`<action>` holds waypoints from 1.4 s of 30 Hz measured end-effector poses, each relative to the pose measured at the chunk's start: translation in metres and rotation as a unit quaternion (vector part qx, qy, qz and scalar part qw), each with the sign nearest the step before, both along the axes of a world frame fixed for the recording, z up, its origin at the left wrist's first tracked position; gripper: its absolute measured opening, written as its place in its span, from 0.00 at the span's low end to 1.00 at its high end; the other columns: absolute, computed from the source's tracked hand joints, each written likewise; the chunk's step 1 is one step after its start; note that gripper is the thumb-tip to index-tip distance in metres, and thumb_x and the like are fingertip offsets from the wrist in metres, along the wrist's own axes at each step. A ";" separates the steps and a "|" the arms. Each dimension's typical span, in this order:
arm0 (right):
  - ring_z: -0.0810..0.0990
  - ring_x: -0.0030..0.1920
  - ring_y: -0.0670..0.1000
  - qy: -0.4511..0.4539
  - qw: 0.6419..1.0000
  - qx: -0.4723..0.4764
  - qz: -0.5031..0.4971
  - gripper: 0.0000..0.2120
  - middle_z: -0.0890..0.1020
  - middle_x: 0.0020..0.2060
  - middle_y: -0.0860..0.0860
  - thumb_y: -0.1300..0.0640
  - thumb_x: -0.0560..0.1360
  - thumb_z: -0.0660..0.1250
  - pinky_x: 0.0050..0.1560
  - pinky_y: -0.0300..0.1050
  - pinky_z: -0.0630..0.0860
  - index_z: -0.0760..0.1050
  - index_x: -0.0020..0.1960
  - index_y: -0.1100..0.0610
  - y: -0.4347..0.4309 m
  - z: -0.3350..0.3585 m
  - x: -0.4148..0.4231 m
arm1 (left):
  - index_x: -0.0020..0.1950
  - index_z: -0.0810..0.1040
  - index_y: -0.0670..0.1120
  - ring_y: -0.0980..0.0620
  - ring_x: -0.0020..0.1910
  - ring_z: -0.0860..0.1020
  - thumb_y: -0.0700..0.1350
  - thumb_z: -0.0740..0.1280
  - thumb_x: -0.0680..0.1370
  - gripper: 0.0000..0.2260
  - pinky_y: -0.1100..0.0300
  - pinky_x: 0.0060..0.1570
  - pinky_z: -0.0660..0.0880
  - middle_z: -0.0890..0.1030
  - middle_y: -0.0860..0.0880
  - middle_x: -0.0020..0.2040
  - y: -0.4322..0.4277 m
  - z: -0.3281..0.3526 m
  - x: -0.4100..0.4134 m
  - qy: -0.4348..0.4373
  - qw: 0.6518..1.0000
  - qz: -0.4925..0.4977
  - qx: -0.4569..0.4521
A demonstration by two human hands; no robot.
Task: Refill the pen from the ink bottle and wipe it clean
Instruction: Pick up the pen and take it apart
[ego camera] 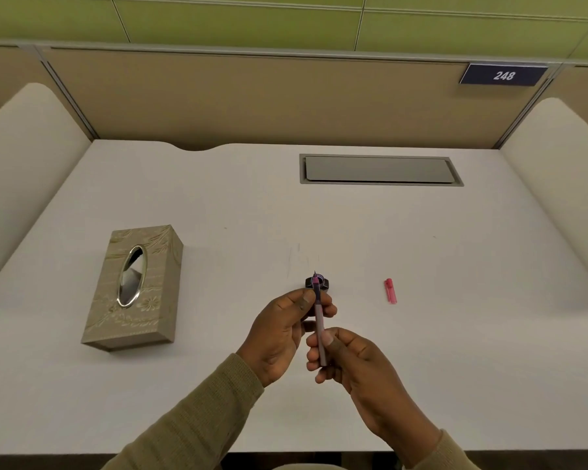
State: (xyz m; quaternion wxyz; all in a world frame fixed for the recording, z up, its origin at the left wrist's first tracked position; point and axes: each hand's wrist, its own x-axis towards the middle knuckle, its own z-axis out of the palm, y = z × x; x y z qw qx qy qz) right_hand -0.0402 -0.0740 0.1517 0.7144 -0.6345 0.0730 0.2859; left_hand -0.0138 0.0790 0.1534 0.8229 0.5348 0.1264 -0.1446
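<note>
A slim pink pen (319,325) is held nearly upright, nib pointing away from me. My left hand (282,334) pinches its upper part near the nib. My right hand (350,361) grips its lower barrel. Just beyond the nib, a small dark ink bottle (325,283) stands on the white desk (252,205), mostly hidden behind the pen and my left fingers. The pink pen cap (390,291) lies on the desk to the right of the bottle. A beige tissue box (133,288) with an oval metal-rimmed opening sits to the left.
A grey cable hatch (381,169) is set into the desk at the back right. Beige partition walls close off the back and both sides. A blue sign reading 248 (503,75) hangs on the back partition.
</note>
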 end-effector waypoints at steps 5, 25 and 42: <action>0.83 0.42 0.53 -0.021 0.999 -0.036 -0.020 0.14 0.86 0.40 0.55 0.52 0.82 0.62 0.49 0.49 0.82 0.83 0.52 0.59 0.008 0.000 -0.001 | 0.52 0.81 0.40 0.51 0.49 0.81 0.44 0.57 0.84 0.14 0.54 0.52 0.75 0.83 0.45 0.47 0.003 0.001 0.000 -0.009 1.000 0.007 0.005; 0.79 0.41 0.55 0.111 0.979 0.169 -0.004 0.16 0.79 0.39 0.59 0.54 0.82 0.62 0.43 0.48 0.79 0.82 0.52 0.65 0.016 0.015 0.001 | 0.47 0.82 0.45 0.44 0.47 0.73 0.50 0.64 0.80 0.11 0.50 0.47 0.70 0.83 0.42 0.49 0.019 0.010 0.009 0.010 0.991 -0.078 -0.112; 0.83 0.46 0.55 0.093 0.994 0.011 -0.048 0.24 0.86 0.47 0.57 0.41 0.80 0.60 0.49 0.51 0.78 0.83 0.56 0.61 0.024 0.024 0.000 | 0.47 0.86 0.46 0.47 0.53 0.80 0.51 0.66 0.76 0.12 0.47 0.56 0.73 0.86 0.43 0.51 0.012 0.015 0.007 0.000 1.000 0.013 -0.002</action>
